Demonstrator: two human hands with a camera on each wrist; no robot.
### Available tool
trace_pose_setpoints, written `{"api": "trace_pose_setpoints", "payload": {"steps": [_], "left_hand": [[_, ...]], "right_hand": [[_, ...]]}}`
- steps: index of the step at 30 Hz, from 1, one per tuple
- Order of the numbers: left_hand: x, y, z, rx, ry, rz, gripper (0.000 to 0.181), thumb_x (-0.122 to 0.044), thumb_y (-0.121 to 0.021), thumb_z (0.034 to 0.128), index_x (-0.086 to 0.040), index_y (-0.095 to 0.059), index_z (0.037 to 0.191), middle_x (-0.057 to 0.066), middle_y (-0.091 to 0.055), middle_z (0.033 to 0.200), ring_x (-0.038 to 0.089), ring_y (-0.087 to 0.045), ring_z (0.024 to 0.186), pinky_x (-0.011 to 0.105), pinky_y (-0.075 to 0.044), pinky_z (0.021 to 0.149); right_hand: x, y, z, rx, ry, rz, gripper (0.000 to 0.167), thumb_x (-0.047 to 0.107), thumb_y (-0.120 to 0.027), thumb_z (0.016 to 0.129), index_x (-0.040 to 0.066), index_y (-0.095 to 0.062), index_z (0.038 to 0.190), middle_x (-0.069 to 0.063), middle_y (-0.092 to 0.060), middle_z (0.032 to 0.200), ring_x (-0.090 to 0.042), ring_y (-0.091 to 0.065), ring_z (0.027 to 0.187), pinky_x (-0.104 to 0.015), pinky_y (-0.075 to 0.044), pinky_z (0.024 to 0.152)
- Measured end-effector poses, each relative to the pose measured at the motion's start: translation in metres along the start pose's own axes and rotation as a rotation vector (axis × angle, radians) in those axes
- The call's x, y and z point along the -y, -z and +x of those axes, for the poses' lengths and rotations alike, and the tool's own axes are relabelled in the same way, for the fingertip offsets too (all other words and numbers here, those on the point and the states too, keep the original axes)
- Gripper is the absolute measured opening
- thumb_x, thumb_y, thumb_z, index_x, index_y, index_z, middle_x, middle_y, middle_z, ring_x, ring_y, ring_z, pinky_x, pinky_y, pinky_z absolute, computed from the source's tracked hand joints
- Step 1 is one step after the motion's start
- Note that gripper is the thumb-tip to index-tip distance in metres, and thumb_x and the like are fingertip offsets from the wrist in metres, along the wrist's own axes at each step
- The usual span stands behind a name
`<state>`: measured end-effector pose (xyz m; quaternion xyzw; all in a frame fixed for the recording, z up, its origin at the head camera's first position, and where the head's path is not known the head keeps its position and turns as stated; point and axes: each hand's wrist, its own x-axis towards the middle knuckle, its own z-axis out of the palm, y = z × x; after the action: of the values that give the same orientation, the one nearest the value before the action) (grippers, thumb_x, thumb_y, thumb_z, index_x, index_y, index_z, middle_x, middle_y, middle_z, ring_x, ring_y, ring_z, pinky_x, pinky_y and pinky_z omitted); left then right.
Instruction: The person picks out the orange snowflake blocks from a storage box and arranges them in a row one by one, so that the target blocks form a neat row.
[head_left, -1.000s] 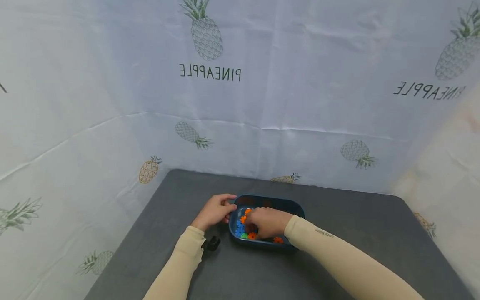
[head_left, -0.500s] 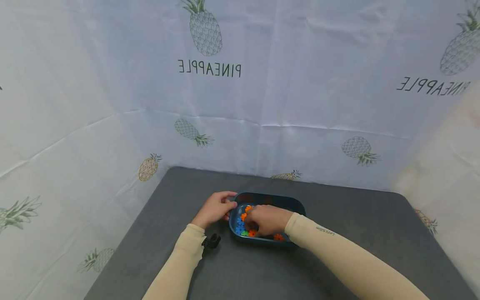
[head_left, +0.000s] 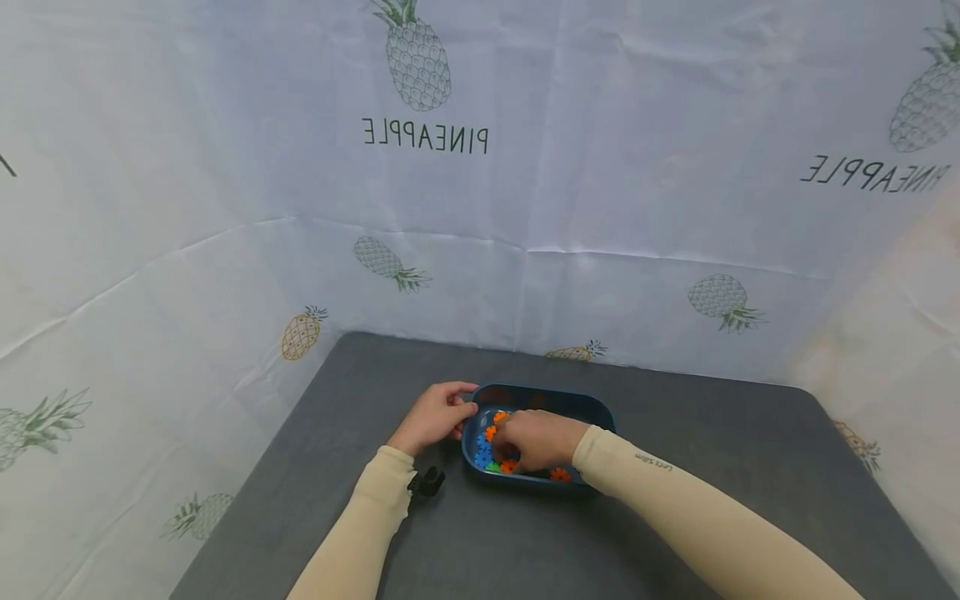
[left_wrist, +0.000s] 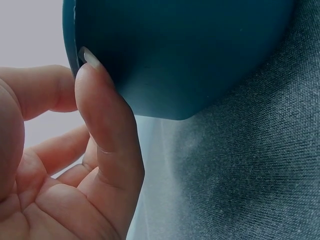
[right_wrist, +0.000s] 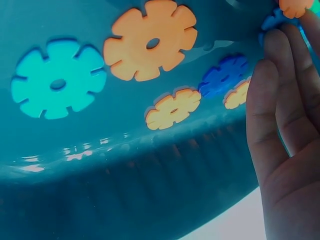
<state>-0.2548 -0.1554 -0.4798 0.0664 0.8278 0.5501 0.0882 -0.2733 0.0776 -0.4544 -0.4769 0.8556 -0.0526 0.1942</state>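
Observation:
A dark blue oblong tub (head_left: 570, 403) stands on the table, holding several flower-shaped plastic discs. My left hand (head_left: 431, 417) pinches its left end rim; the left wrist view shows the thumb (left_wrist: 107, 120) against the outer wall. My right hand (head_left: 543, 439) reaches down inside the tub, fingertips among the discs at the left end. Near them lie blue discs (head_left: 483, 450), a green disc (head_left: 492, 467) and an orange disc (head_left: 508, 467). In the right wrist view, another orange disc (right_wrist: 296, 7) is by the fingertips; whether they grip it is hidden.
Another orange disc (head_left: 561, 474) lies by the tub's near wall, beneath the right wrist. A black wrist mount (head_left: 431, 482) sits on the left sleeve. Behind the dark grey table (head_left: 690, 417) hangs a pale cloth (head_left: 615, 200) printed with pineapples.
Both hands keep their places at the tub, and the discs look the same. The head view has shifted slightly.

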Motion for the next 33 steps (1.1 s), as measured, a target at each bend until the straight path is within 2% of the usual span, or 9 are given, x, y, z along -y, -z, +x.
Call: {"api": "trace_pose_setpoints", "payload": {"steps": [11,18,24,33], "left_hand": [[-0.001,-0.001,0.000,0.002,-0.002,0.004,0.042,-0.019,-0.069,0.1056,-0.013,-0.067,0.147,0.010,-0.066,0.082,0.017,-0.062,0.060,0.043,-0.064,0.067],[-0.001,0.000,0.000,0.000,0.006,-0.003,0.042,-0.020,-0.070,0.1051,-0.013,-0.067,0.147,0.011,-0.066,0.083,0.017,-0.062,0.060,0.044,-0.065,0.068],[0.000,-0.002,0.001,0.004,0.005,-0.020,0.042,-0.019,-0.070,0.1050,-0.014,-0.067,0.147,0.008,-0.065,0.081,0.018,-0.062,0.061,0.042,-0.065,0.068],[0.002,-0.002,0.002,0.000,0.013,-0.041,0.042,-0.019,-0.070,0.1052,-0.013,-0.068,0.146,0.008,-0.064,0.080,0.017,-0.060,0.062,0.038,-0.064,0.066]], "right_hand": [[0.004,0.002,-0.001,0.013,-0.020,0.021,0.016,0.013,-0.083,0.095,0.026,-0.080,0.103,0.014,-0.071,0.094,-0.001,-0.060,0.081,-0.024,-0.058,0.080],[0.002,0.005,-0.003,0.009,-0.027,0.049,0.014,0.019,-0.086,0.095,0.026,-0.081,0.106,0.014,-0.073,0.096,0.000,-0.061,0.082,-0.022,-0.058,0.082],[-0.004,0.014,-0.010,-0.031,-0.026,0.058,0.016,0.025,-0.088,0.093,0.023,-0.081,0.107,0.013,-0.071,0.097,-0.001,-0.059,0.084,-0.023,-0.057,0.081],[-0.010,0.028,-0.021,-0.086,-0.035,0.140,0.024,0.019,-0.084,0.096,0.016,-0.080,0.119,0.011,-0.073,0.110,-0.010,-0.067,0.100,-0.029,-0.059,0.092]]}}
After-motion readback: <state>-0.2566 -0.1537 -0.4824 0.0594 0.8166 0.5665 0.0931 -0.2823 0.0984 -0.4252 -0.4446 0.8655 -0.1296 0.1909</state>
